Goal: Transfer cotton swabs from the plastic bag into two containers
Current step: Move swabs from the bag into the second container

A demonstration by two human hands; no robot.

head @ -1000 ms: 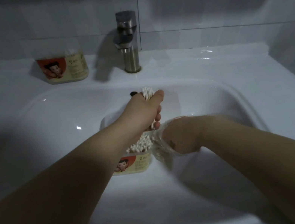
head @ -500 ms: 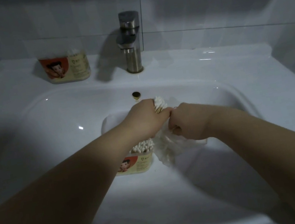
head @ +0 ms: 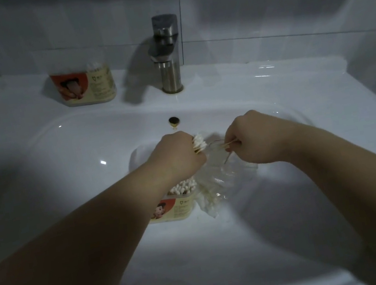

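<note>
My left hand (head: 179,154) grips a bundle of cotton swabs (head: 199,142), their white tips poking out to the right. My right hand (head: 249,139) pinches a few swabs (head: 229,145) by their wooden sticks. Between and below both hands hangs the clear plastic bag (head: 216,182), crumpled, with swabs still inside. Under my left wrist stands a labelled container (head: 176,209) in the basin, packed with swabs standing on end. A second labelled container (head: 84,86) stands on the ledge at the back left, with a few swab tips showing at its top.
Everything happens inside a white sink basin (head: 63,179). A steel faucet (head: 167,53) rises at the back centre, with the overflow hole (head: 174,121) below it. Tiled walls close in behind and on both sides.
My right hand has moved right, away from my left, and now pinches a few swabs. My left hand keeps its bundle. The bag hangs lower between them.
</note>
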